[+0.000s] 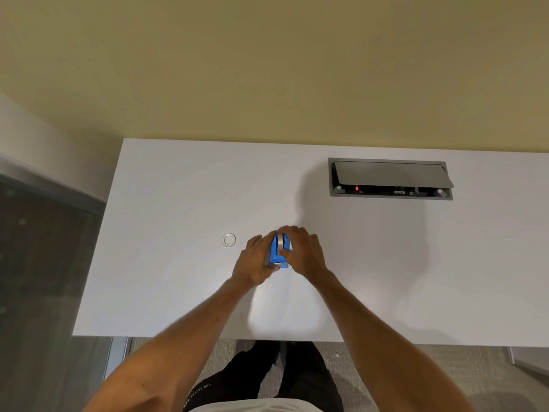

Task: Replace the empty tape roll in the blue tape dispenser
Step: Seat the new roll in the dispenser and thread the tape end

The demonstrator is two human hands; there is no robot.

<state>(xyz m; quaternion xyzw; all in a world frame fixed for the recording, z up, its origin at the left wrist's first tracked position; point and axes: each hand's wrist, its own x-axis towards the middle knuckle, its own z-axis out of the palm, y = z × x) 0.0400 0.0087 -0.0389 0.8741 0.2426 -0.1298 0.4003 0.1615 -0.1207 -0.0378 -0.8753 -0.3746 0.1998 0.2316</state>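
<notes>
While both hands grip it, blue tape dispenser [278, 253] sits mid-table.

Head-worn view, steeply down onto desk [178, 188]

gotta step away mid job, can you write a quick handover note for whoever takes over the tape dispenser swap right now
Left hand: gripping the left side of the blue tape dispenser.
Right hand: fingers curled over its top and right side.
Dispenser sits on the white desk, cutter end toward the person.
A clear ring-shaped roll lies flat to its left, apart from both hands.
Can't tell which roll is full, so the swap's progress is unclear; check the dispenser first.
</notes>
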